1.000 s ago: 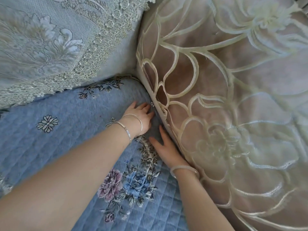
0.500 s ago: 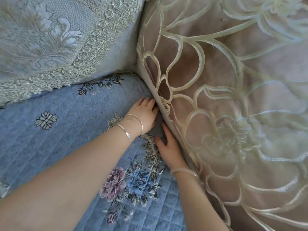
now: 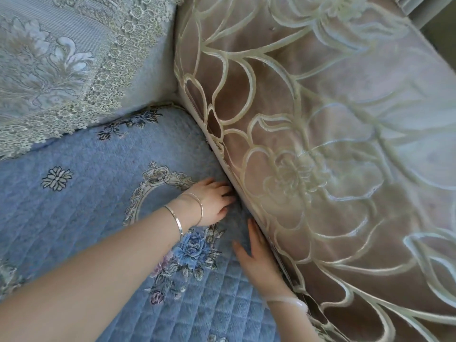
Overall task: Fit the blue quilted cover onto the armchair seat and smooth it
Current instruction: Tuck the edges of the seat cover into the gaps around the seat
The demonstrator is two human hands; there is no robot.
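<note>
Fingers of the left hand [image 3: 212, 202] lie nearly straight, tips hidden in the seam between the blue quilted floral cover [image 3: 81, 206], spread over the seat, and the beige-brown embossed armrest [image 3: 320, 149], while the right hand [image 3: 259, 260] presses flat there, gripping nothing.

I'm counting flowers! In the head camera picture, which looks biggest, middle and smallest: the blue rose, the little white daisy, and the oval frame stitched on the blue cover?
1. oval frame, partly hidden by the left hand
2. blue rose
3. white daisy
</note>
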